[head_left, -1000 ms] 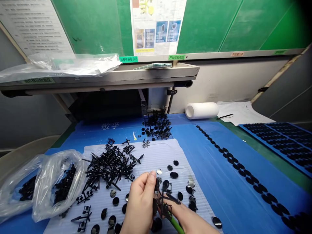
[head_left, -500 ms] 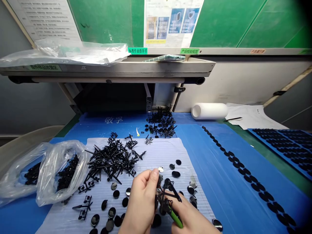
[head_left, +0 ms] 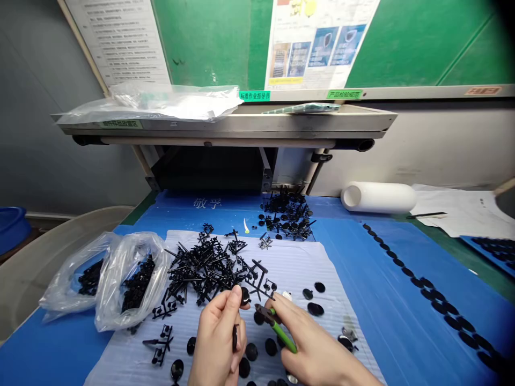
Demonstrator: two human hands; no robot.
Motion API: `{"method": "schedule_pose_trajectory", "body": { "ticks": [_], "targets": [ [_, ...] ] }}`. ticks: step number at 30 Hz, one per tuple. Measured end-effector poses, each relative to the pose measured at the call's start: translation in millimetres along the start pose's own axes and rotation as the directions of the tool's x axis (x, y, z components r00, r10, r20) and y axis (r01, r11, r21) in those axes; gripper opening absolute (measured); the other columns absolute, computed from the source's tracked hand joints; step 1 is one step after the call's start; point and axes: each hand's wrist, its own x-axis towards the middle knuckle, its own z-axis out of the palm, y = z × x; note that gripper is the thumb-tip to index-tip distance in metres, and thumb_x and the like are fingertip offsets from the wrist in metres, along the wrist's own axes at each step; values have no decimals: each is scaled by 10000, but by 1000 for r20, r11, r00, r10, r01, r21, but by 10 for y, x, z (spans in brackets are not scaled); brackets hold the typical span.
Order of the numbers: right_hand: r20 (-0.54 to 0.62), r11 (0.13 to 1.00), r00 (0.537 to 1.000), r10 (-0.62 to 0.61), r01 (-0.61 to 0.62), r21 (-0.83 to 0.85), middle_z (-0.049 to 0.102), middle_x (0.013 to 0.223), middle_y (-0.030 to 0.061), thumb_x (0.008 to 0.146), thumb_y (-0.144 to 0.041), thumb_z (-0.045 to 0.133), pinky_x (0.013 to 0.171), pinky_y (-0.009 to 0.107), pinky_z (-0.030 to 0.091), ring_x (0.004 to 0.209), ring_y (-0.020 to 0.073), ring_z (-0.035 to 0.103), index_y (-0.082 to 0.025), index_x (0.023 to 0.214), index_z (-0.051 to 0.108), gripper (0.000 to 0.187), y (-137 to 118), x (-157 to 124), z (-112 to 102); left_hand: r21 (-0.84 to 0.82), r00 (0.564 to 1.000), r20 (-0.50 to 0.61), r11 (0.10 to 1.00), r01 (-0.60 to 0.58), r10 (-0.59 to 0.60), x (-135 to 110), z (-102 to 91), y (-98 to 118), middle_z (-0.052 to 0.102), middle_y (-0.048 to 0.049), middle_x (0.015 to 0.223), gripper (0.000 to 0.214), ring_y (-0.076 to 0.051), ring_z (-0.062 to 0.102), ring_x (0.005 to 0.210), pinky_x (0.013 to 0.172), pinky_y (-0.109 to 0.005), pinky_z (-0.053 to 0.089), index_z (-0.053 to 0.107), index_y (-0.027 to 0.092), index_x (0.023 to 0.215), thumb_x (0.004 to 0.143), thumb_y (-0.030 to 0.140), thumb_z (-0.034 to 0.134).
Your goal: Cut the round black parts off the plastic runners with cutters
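Observation:
My left hand (head_left: 217,338) pinches a round black disc (head_left: 244,296) between thumb and forefinger; another dark disc (head_left: 235,339) shows against its curled fingers. My right hand (head_left: 314,340) is closed around green-handled nippers (head_left: 285,338), their dark jaws pointing toward my left hand. Just beyond the right fingertips is a black plastic sprue (head_left: 260,276); whether the fingers touch it I cannot tell. Loose black discs (head_left: 251,351) lie on the white sheet (head_left: 120,359) under my hands. Behind them is a heap of black sprues (head_left: 205,268).
Two clear bags (head_left: 107,316) of small black parts stand at left. More black pieces (head_left: 287,212) are piled at the back. Disc rows (head_left: 438,306) run down the blue mat at right. A white roll (head_left: 378,197) lies beneath the shelf's (head_left: 241,128) right side.
The black sprue between my hands has moved forward and left toward the heap. My hands have drawn slightly apart, a disc now showing in my left fingertips. The camera view has shifted left.

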Motion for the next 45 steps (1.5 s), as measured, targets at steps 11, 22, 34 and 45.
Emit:
{"method": "schedule_pose_trajectory", "body": {
  "ticks": [11,22,34,45],
  "targets": [
    [-1,1000,1000,-21,21,15,438,886,60,499,-76,361,718,297,364,859,219,432,-176,855,382,370,-19,144,86,-148,995,33,984,102,-98,34,-8,-29,284,102,262,316,9,154,205,259,-134,39,521,125,570,684,412,586],
    [108,985,992,-68,84,-154,469,672,3,550,-97,379,525,245,317,622,175,457,-197,786,367,257,-30,514,155,-248,988,-133,968,40,-75,169,-257,-13,307,98,269,308,10,176,202,262,-128,70,546,112,608,615,401,654],
    [-80,999,997,25,-28,-41,476,696,-18,698,-170,456,478,202,345,589,134,459,-201,740,379,93,296,1026,-592,485,978,-111,868,-101,176,372,-342,-121,349,69,403,377,-64,312,346,346,-180,212,433,184,556,703,528,473],
    [-384,994,923,-10,-31,-100,500,815,5,731,-92,501,680,262,367,771,160,490,-176,831,406,162,1072,1310,-363,788,787,615,-55,-613,47,671,598,-911,616,-64,616,211,-230,589,591,482,-256,303,546,205,677,808,272,395]
  ]
}}
